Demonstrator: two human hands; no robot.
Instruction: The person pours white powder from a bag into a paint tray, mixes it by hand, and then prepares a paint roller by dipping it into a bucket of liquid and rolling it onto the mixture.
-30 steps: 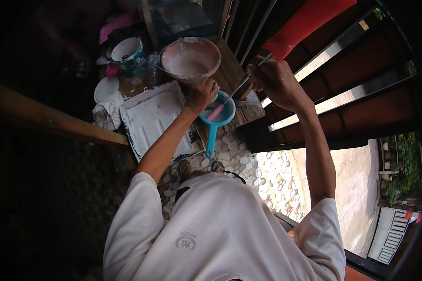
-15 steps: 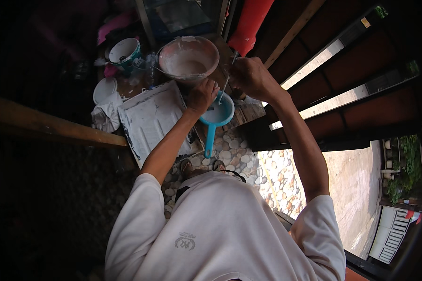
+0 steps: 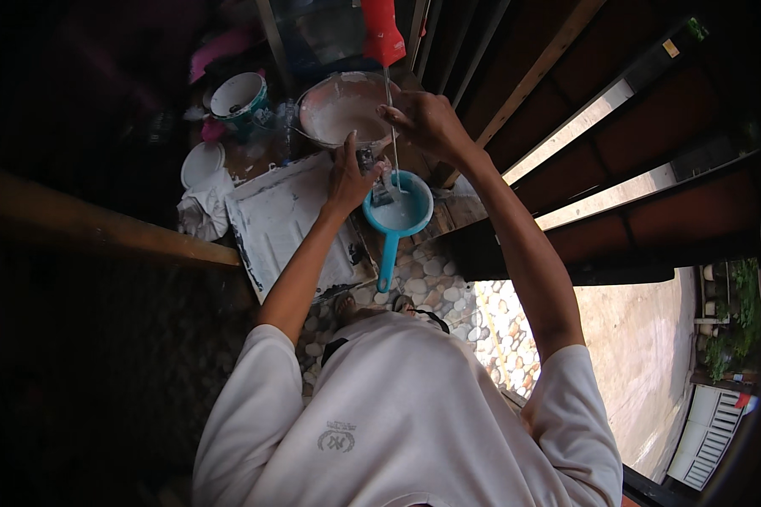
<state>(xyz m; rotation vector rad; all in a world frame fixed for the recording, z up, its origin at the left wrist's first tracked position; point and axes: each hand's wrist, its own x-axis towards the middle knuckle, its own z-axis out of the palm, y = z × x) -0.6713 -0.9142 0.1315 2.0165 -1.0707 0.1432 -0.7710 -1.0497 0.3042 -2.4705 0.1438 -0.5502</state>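
Note:
A turquoise long-handled dipper (image 3: pixel 389 262) with whitish liquid in it sits at the wooden surface's near edge. A thin metal rod (image 3: pixel 394 144) with a red handle-like piece (image 3: pixel 382 34) on top stands in it, its lower end bent. My right hand (image 3: pixel 431 122) has its thumb and fingertips at the rod, gripping it. At the dipper's far left rim is my left hand (image 3: pixel 348 182), fingers stretched and thumb apart, with whitish smears. Beside its thumb lies a dark, paint-smeared piece (image 3: pixel 382 196), partly in the dipper; its kind is unclear. Behind stands a reddish basin (image 3: pixel 321 106) coated with whitish paint.
A paint-smeared white tray (image 3: pixel 292 228) leans left of the dipper. Further left are a teal bucket (image 3: pixel 254 114), a white lid (image 3: pixel 203 163) and a crumpled white cloth (image 3: pixel 205 205). Dark slatted boards (image 3: pixel 600 182) rise at right; a wooden beam (image 3: pixel 101 220) crosses at left.
The rod and its red piece have swung left and now stand nearly upright. My right hand has moved left and up. My left hand has opened its fingers and drawn slightly left.

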